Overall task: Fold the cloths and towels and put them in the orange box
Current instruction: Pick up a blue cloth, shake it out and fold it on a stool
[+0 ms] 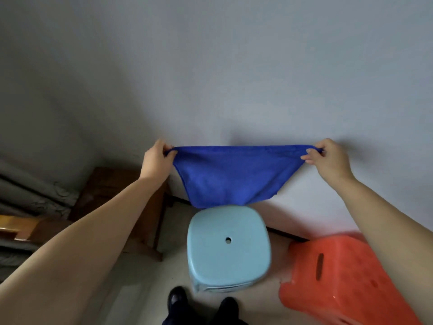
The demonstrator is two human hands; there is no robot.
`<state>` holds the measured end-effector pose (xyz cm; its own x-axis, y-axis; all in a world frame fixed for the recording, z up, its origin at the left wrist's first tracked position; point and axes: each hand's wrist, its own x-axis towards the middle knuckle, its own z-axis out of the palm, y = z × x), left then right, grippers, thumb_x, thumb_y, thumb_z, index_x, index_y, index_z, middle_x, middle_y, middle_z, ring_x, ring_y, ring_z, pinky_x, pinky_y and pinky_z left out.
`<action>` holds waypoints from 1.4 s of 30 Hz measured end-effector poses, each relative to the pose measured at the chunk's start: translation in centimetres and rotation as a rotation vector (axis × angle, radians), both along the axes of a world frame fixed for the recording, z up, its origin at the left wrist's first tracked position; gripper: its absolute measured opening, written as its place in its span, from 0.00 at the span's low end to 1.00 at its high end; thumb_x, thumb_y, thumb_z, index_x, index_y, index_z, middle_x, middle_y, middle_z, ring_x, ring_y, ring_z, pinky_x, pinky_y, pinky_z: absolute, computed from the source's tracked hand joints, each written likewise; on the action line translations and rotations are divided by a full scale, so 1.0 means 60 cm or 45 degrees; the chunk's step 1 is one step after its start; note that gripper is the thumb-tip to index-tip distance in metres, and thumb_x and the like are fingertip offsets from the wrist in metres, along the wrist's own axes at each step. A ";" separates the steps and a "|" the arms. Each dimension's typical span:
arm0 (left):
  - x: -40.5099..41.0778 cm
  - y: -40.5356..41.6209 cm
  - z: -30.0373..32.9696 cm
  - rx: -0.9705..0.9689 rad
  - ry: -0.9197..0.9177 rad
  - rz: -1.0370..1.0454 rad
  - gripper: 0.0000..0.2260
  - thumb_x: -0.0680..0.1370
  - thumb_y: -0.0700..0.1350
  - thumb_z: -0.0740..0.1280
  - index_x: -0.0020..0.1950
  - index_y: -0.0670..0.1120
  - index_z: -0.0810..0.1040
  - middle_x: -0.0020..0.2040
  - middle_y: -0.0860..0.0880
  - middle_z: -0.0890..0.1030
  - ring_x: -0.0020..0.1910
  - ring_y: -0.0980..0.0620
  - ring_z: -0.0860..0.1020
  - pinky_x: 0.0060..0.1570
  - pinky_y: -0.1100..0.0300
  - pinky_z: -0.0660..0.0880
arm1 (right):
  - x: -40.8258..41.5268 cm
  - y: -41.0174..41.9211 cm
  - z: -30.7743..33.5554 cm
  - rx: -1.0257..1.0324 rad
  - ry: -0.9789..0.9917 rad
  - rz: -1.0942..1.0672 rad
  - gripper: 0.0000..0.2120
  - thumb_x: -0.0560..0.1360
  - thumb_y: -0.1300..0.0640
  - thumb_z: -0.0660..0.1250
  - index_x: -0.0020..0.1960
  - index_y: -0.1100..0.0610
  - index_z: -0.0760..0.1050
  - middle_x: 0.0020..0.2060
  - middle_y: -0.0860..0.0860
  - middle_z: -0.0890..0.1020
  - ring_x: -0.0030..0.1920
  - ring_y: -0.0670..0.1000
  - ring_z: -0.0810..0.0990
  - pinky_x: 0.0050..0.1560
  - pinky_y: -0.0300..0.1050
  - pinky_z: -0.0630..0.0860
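A blue cloth [234, 177] hangs stretched in the air in front of the pale wall. My left hand [157, 158] pinches its left top corner and my right hand [328, 158] pinches its right top corner. The cloth sags to a rounded bottom edge that reaches just above the far rim of a light blue stool [228, 249]. The orange box [339, 277] stands on the floor at the lower right, its side with a slot handle facing me; my right forearm covers part of it, and its inside is hidden.
A dark wooden table [112, 191] stands against the wall at the left, with grey curtain folds [28, 198] beyond it. My two dark shoes [201, 303] are on the pale floor just in front of the stool.
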<state>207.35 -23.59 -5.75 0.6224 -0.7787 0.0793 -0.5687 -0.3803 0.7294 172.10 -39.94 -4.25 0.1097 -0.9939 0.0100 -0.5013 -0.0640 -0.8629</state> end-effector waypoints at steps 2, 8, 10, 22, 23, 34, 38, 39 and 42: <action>-0.007 0.025 -0.019 0.012 0.031 -0.001 0.05 0.76 0.40 0.67 0.42 0.43 0.72 0.38 0.46 0.75 0.38 0.49 0.71 0.36 0.64 0.61 | -0.011 0.018 -0.018 0.024 0.002 0.012 0.13 0.78 0.66 0.61 0.38 0.53 0.66 0.33 0.51 0.77 0.31 0.34 0.81 0.34 0.28 0.77; -0.027 0.126 -0.084 0.215 0.160 -0.133 0.04 0.75 0.40 0.70 0.44 0.40 0.76 0.38 0.46 0.78 0.37 0.50 0.75 0.36 0.61 0.70 | -0.057 0.098 -0.076 0.243 0.072 0.070 0.12 0.77 0.66 0.63 0.38 0.55 0.68 0.32 0.54 0.79 0.35 0.43 0.84 0.38 0.31 0.79; -0.032 0.165 -0.111 0.341 0.201 -0.216 0.05 0.74 0.40 0.71 0.42 0.42 0.76 0.37 0.47 0.79 0.36 0.52 0.76 0.36 0.62 0.70 | -0.071 0.133 -0.098 0.338 0.154 0.140 0.10 0.77 0.67 0.63 0.39 0.58 0.69 0.32 0.55 0.79 0.36 0.44 0.84 0.38 0.29 0.78; -0.056 0.247 -0.310 0.908 0.427 -0.359 0.07 0.72 0.39 0.71 0.38 0.44 0.74 0.32 0.49 0.75 0.33 0.53 0.71 0.35 0.60 0.67 | -0.124 0.247 -0.319 0.829 0.547 0.306 0.11 0.75 0.69 0.64 0.37 0.58 0.70 0.31 0.58 0.82 0.35 0.55 0.83 0.46 0.56 0.80; -0.051 0.237 -0.325 0.924 0.431 -0.342 0.06 0.72 0.40 0.71 0.38 0.44 0.75 0.32 0.49 0.76 0.33 0.53 0.71 0.35 0.60 0.67 | -0.116 0.235 -0.333 0.834 0.544 0.285 0.11 0.75 0.69 0.64 0.37 0.57 0.70 0.31 0.58 0.81 0.35 0.55 0.83 0.46 0.57 0.80; -0.007 0.102 -0.534 0.879 0.492 0.101 0.04 0.77 0.41 0.66 0.50 0.42 0.77 0.44 0.45 0.77 0.44 0.48 0.74 0.44 0.58 0.68 | 0.001 0.076 -0.545 0.686 0.758 0.208 0.05 0.76 0.64 0.61 0.48 0.59 0.75 0.37 0.57 0.80 0.29 0.42 0.81 0.32 0.40 0.74; -0.022 0.101 -0.589 0.791 0.742 0.338 0.08 0.79 0.48 0.64 0.51 0.45 0.71 0.47 0.46 0.75 0.47 0.47 0.73 0.46 0.56 0.70 | 0.008 0.088 -0.585 0.631 0.843 0.124 0.10 0.77 0.61 0.61 0.53 0.65 0.75 0.49 0.64 0.80 0.53 0.62 0.78 0.46 0.45 0.68; -0.030 0.104 -0.597 0.752 0.894 0.401 0.11 0.79 0.51 0.64 0.53 0.44 0.70 0.49 0.46 0.75 0.50 0.47 0.74 0.50 0.53 0.73 | 0.004 0.095 -0.595 0.665 0.796 0.097 0.11 0.77 0.59 0.61 0.55 0.66 0.73 0.51 0.64 0.78 0.54 0.63 0.77 0.46 0.46 0.66; -0.055 0.122 -0.599 0.707 1.164 0.499 0.22 0.78 0.57 0.63 0.65 0.44 0.69 0.58 0.49 0.74 0.57 0.48 0.73 0.61 0.48 0.72 | -0.002 0.127 -0.598 0.882 0.595 0.013 0.26 0.74 0.43 0.62 0.62 0.63 0.70 0.55 0.58 0.78 0.56 0.58 0.77 0.49 0.43 0.67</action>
